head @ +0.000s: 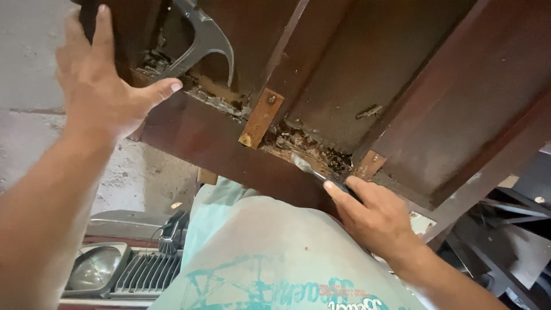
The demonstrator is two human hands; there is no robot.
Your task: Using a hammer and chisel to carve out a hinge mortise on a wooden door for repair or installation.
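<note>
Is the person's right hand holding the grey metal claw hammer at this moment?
No: the right hand grips a dark-handled chisel at the crumbled wood joint, while the grey metal claw hammer is by the left hand.

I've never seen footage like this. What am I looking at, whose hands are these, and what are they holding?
This is one picture from a camera worn on a person's head, looking along their own arms. There is no machine, only two bare hands. The left hand rests against a dark brown wooden piece, next to a claw hammer whose head lies in a damaged joint. The right hand holds a chisel, its blade in the crumbled wood of the joint. Small metal brackets sit along it.
</note>
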